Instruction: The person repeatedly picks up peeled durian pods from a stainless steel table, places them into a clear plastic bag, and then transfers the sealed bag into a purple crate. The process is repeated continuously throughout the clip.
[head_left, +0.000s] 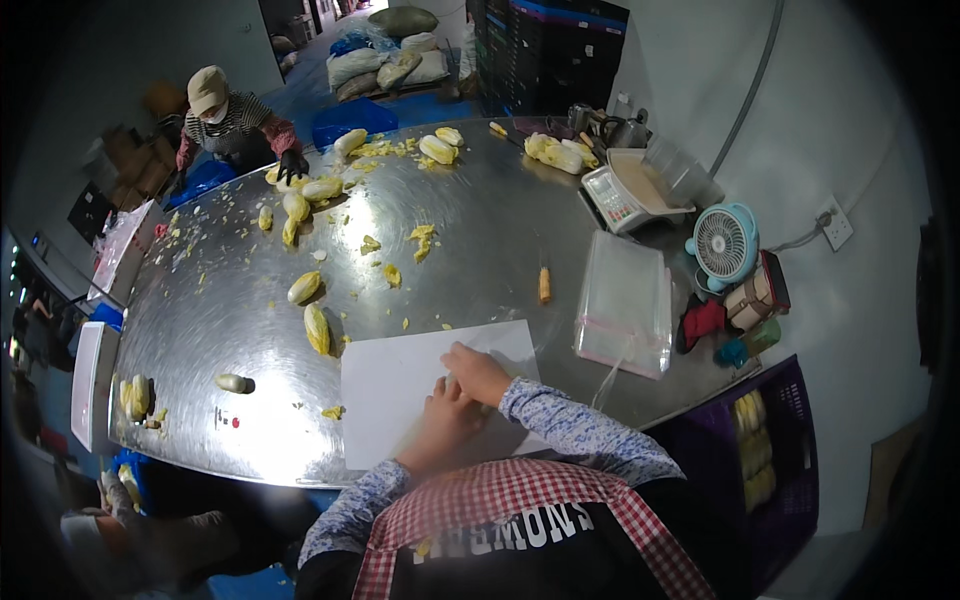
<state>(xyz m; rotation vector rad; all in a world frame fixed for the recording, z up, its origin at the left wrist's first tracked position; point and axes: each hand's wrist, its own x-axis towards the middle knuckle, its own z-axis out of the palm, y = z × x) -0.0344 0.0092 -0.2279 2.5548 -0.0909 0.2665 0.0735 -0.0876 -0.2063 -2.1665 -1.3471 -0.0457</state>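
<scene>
A large white sheet (390, 390) lies flat on the metal table near its front edge. Both my hands are together over the sheet. My left hand (450, 414) rests low with its fingers spread a little. My right hand (476, 373) overlaps it from the right, fingers bent; whether anything is under them is hidden. Just behind the sheet lies a yellow napa cabbage head (316, 328), with another cabbage head (304, 288) beyond it. Right of the sheet are a wooden-handled knife (544, 285) and a stack of clear plastic bags (624, 300).
A co-worker (225, 127) in a cap and mask reaches over cabbages at the far left. A digital scale (611, 199) and a blue fan (724, 244) stand at the right. A purple crate (802, 450) with cabbages sits below the table's right edge.
</scene>
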